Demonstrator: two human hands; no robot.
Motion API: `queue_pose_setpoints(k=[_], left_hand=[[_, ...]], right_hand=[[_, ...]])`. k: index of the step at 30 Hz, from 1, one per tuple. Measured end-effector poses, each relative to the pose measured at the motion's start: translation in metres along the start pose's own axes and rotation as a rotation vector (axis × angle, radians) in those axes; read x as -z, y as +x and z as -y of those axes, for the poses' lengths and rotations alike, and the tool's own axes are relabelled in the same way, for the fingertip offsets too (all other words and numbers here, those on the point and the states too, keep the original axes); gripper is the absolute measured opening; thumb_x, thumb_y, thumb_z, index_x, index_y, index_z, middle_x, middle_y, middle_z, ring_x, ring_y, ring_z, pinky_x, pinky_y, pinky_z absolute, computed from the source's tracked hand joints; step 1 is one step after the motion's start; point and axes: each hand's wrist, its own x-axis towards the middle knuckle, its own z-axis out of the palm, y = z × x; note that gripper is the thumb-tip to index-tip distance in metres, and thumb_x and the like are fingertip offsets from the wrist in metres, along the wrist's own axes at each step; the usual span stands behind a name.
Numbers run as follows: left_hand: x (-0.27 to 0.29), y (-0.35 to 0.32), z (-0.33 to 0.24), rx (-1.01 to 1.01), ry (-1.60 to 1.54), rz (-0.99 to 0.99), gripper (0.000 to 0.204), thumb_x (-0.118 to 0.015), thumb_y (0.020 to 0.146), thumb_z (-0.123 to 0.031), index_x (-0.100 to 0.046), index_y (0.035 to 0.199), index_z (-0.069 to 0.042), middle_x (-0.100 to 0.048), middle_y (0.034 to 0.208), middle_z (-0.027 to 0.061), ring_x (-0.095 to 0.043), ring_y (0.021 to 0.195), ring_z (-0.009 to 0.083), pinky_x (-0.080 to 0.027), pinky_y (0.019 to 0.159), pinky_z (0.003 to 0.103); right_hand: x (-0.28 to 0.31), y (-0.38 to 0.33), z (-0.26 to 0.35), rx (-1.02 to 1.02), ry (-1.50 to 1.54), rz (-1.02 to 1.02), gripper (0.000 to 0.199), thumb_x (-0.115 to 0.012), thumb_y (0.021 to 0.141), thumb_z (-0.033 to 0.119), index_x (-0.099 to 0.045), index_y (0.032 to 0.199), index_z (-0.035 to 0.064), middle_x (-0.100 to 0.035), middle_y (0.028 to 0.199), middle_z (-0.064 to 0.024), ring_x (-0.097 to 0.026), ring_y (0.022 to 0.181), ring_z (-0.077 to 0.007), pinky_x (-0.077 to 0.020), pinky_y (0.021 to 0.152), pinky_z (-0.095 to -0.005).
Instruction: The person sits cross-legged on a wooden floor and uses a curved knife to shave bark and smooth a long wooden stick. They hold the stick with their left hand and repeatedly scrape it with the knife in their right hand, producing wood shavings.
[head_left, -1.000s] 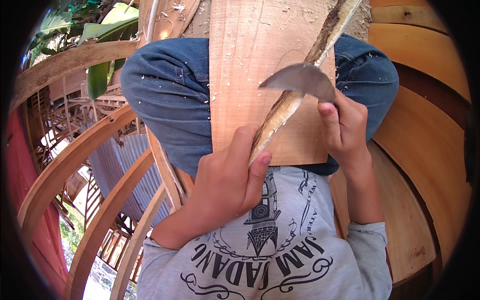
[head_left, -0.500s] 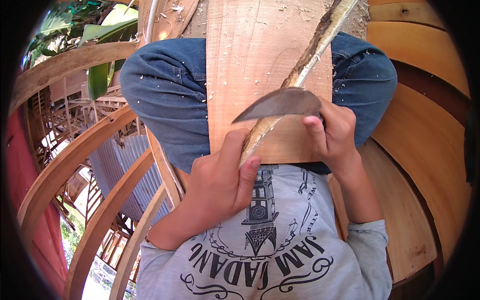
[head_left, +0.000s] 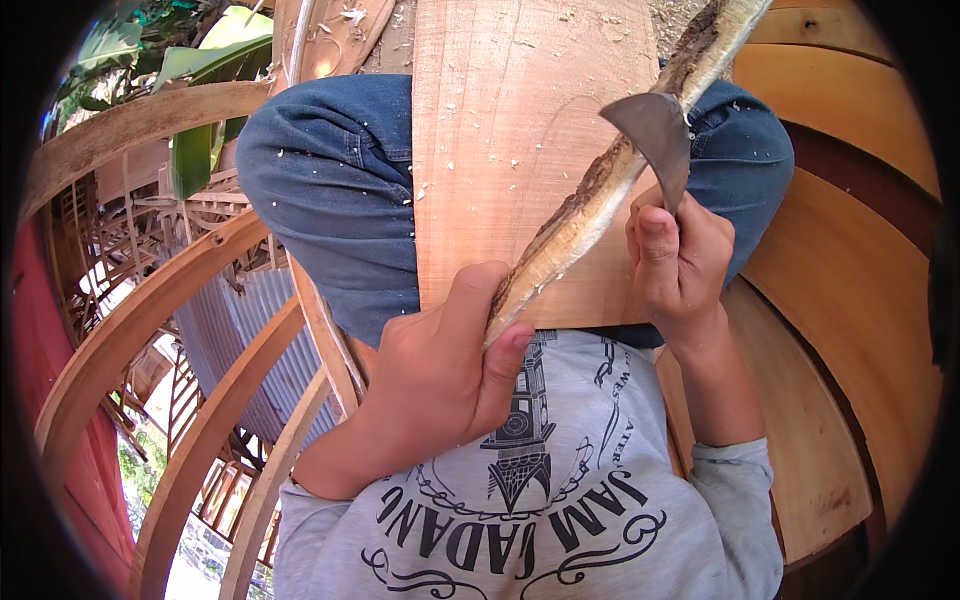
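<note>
No packages, labels, signs or screens show anywhere in the view. The nearest thing to one is the dark print on the grey shirt [head_left: 560, 500], low in the middle: a tower drawing ringed by a chain-like border, with curved lettering and scrollwork beneath it, partly covered by the left hand [head_left: 430, 390].

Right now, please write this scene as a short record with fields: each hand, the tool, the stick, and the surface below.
left hand: grips the lower end of the stick
right hand: holds the blade, thumb along its base
blade: curved, dark metal, edge against the stick
stick: long, part bark, part pale peeled wood
plank: flat, lying across the knees, under the stick
knees: in blue trousers, flecked with wood chips
</note>
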Motion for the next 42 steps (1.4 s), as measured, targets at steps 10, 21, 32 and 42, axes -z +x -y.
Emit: queue_pose_setpoints(k=[10,21,32,42], left_hand=[[0.008,0.011,0.014,0.067,-0.26,0.026,0.034,-0.044,0.095,-0.031,-0.05,0.098,0.002,-0.043,0.059,0.0019,-0.04,0.05,0.0076,-0.031,0.047,0.024],[0.018,0.02,0.034,0.072,-0.406,0.114,0.026,-0.047,0.094,-0.022,-0.05,0.102,0.002,-0.048,0.065,0.0094,-0.052,0.054,0.0185,-0.04,0.052,0.028],[0.01,0.017,0.036,0.025,-0.246,-0.055,0.047,-0.042,0.093,-0.045,-0.053,0.093,0.002,-0.043,0.055,0.0005,-0.04,0.049,0.0075,-0.03,0.047,0.023],[0.007,0.016,0.037,0.034,-0.25,-0.076,0.048,-0.043,0.092,-0.045,-0.053,0.093,0.002,-0.043,0.056,0.0005,-0.041,0.05,0.0074,-0.03,0.047,0.023]], right_hand=[[0.025,0.009,0.01,-0.348,0.604,0.261,0.021,-0.064,0.081,0.005,-0.056,0.098,-0.0033,-0.056,0.084,-0.0029,-0.046,0.059,-0.0057,-0.0338,0.046,-0.0184],[0.012,-0.001,0.009,-0.282,0.32,0.148,0.016,-0.067,0.079,0.002,-0.057,0.091,0.0015,-0.057,0.077,-0.0014,-0.05,0.062,-0.0056,-0.0402,0.056,-0.02],[0.033,0.0,0.023,-0.629,0.713,0.354,0.017,-0.067,0.081,0.012,-0.057,0.087,0.0003,-0.051,0.065,0.0032,-0.042,0.052,-0.002,-0.0326,0.047,-0.0181],[0.03,-0.005,0.023,-0.459,0.624,0.637,0.018,-0.063,0.085,0.016,-0.055,0.083,-0.0006,-0.051,0.066,0.0027,-0.04,0.054,-0.0006,-0.0314,0.047,-0.018]])
